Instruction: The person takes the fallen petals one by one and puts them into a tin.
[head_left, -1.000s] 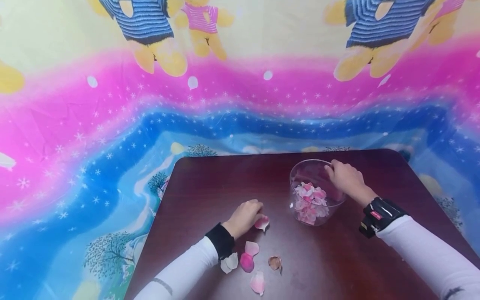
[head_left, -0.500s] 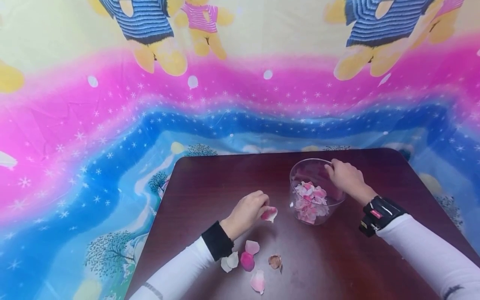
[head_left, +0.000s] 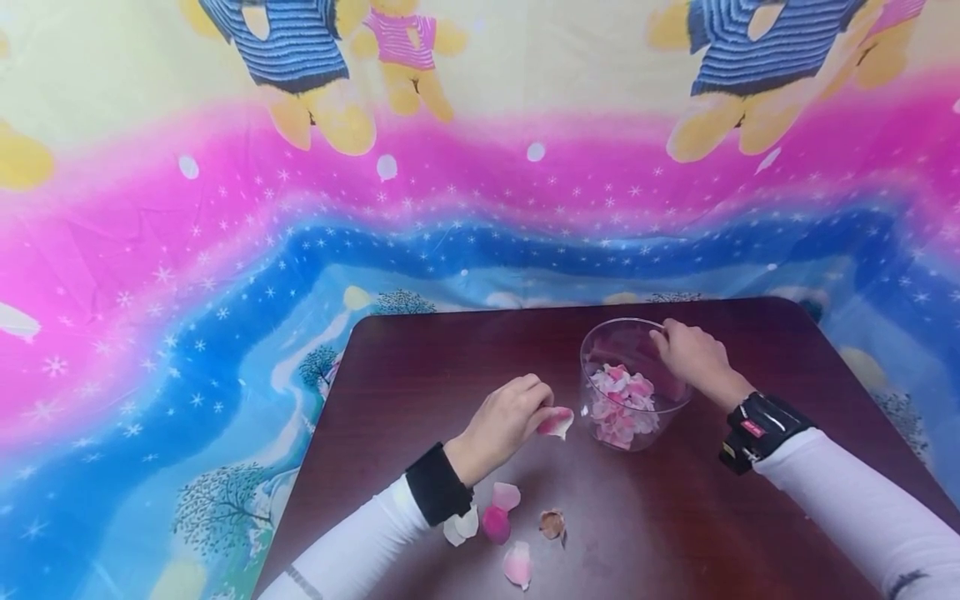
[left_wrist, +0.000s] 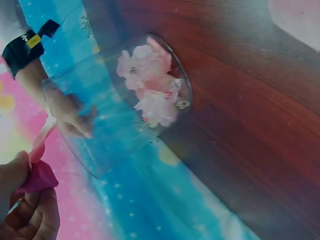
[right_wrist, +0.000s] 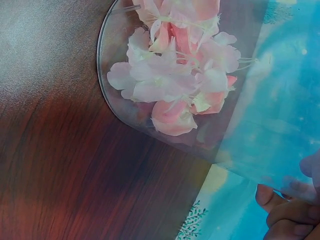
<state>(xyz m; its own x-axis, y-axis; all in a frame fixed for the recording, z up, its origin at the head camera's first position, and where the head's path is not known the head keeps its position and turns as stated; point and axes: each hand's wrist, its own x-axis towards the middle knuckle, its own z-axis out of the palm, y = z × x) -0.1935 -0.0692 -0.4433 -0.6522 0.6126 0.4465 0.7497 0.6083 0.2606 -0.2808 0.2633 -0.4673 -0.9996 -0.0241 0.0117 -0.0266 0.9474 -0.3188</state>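
Petal (head_left: 557, 422): pink fading to white at the edge, thin and slightly cupped, pinched at its pink end by the left hand (head_left: 504, 423), lifted off the counter (head_left: 420, 367), hanging just left of the jar. Jar (head_left: 600, 346): clear, round, open top, upright on the counter, right hand (head_left: 693, 354) gripping its far-right rim. Inside: loose heap of pink and white petals (head_left: 621, 406) covering the bottom, roughly the lower half. Loose petals (head_left: 501, 523) lie flat on the counter near the left wrist: white, two pink, one brownish, one pale pink nearest the edge.
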